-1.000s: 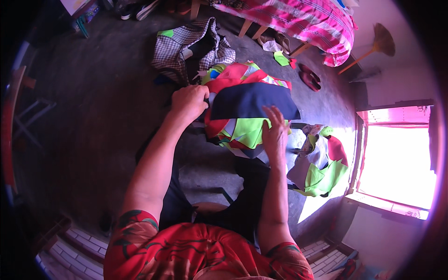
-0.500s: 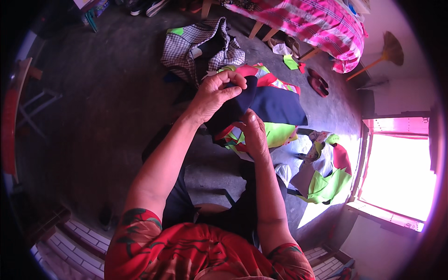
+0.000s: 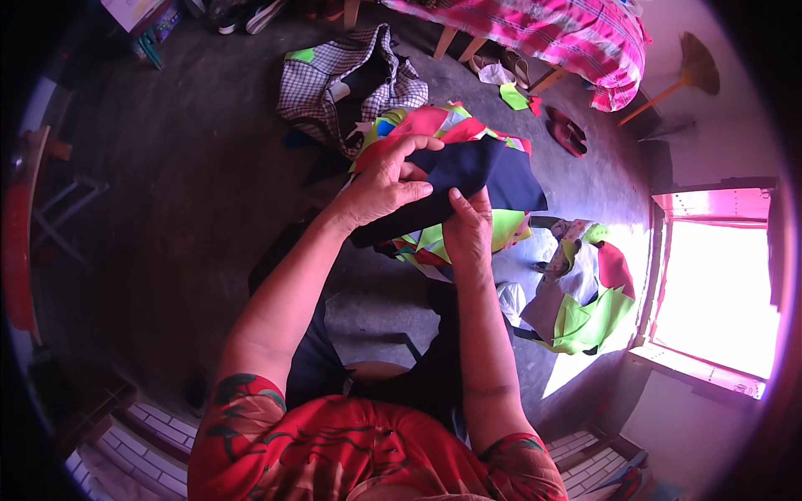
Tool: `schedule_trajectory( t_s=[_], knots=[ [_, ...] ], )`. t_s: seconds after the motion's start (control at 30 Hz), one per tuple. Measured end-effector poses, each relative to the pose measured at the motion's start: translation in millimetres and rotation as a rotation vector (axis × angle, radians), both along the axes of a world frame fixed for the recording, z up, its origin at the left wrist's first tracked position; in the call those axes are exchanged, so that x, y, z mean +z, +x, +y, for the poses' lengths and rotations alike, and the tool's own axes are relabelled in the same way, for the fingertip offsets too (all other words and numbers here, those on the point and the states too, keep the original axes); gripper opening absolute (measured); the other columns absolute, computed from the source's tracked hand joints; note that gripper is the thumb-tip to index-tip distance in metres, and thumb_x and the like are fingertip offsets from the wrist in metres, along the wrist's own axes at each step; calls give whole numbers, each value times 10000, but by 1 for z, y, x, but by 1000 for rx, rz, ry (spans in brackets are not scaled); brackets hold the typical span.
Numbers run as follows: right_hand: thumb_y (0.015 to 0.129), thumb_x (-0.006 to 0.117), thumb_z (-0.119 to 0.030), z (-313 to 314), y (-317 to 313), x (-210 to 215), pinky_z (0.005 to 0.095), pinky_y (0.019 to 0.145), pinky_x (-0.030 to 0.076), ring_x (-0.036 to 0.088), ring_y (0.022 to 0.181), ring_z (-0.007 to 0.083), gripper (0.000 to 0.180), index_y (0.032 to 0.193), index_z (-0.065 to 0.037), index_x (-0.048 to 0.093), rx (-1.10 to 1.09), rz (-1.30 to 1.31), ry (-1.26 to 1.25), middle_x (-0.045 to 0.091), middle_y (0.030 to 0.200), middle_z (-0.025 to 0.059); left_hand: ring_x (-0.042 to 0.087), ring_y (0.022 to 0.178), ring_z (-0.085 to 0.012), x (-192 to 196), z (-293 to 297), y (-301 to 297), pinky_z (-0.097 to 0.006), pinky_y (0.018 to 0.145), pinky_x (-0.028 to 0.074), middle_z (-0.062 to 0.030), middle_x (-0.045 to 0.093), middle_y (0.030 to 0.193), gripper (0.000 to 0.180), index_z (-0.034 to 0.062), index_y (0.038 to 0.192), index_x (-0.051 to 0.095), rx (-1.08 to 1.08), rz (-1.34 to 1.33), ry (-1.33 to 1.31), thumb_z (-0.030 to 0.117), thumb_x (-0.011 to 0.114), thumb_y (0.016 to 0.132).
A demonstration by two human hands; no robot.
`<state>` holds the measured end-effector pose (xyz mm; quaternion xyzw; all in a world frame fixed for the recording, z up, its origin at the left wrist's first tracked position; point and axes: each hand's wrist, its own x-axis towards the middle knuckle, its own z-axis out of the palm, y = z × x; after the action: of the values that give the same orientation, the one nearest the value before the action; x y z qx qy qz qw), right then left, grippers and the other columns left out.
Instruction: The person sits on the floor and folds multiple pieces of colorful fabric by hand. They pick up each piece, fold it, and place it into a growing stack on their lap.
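Note:
Over a heap of cut cloth pieces (image 3: 434, 123) in red, lime green and patterned stripes, I hold a dark navy cloth piece (image 3: 459, 169) in both hands. My left hand (image 3: 380, 188) is bent round its left part, thumb on the cloth and index finger stretched along the top. My right hand (image 3: 469, 230) pinches its lower edge, thumb uppermost. Another navy piece (image 3: 520, 185) lies on the heap just beyond, to the right. Where the two navy pieces overlap, their border is hard to see.
A checked cloth bag (image 3: 313, 88) lies open on the floor ahead. Lime, red and grey cloth (image 3: 585, 317) is heaped at the right, near the bright window (image 3: 714, 292). Shoes (image 3: 565, 132), a broom (image 3: 697, 67) and a bed with a pink plaid cover (image 3: 551, 33) stand farther off.
The navy cloth has been spread flatter and lowered. My left hand's fingers have loosened from a tight pinch, and my right hand has shifted slightly right along the edge.

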<state>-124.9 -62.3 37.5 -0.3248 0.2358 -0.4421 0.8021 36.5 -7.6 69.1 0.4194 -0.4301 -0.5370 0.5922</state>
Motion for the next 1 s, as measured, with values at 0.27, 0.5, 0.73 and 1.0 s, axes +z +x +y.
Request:
schedule_trajectory(
  t_s=[0.27,0.5,0.73,1.0],
  knots=[
    [809,548,59,1,-4,5,366,972,395,526,1108,221,459,1246,-51,460,129,-5,-18,553,1192,87,525,738,-37,0,-3,0,-186,641,439,15,570,893,246,54,1072,581,105,9,183,172,612,858],
    [809,554,48,5,0,5,322,955,392,549,1056,174,451,1245,-33,475,226,-25,-8,579,1142,67,513,642,-21,-3,0,3,-167,562,405,49,572,748,200,46,980,619,27,15,177,199,634,852],
    [784,507,42,7,0,8,328,935,415,547,1054,189,582,1343,-45,369,356,3,-59,566,1142,74,511,582,-22,5,3,0,-162,507,385,26,581,705,205,17,973,612,-40,155,234,154,658,828],
    [720,430,70,12,8,16,331,936,421,516,1100,199,734,1416,-78,248,337,79,-119,445,1302,89,556,627,-44,-3,4,1,-176,540,428,-10,615,759,241,-5,978,616,-81,89,243,137,695,801]
  ],
)
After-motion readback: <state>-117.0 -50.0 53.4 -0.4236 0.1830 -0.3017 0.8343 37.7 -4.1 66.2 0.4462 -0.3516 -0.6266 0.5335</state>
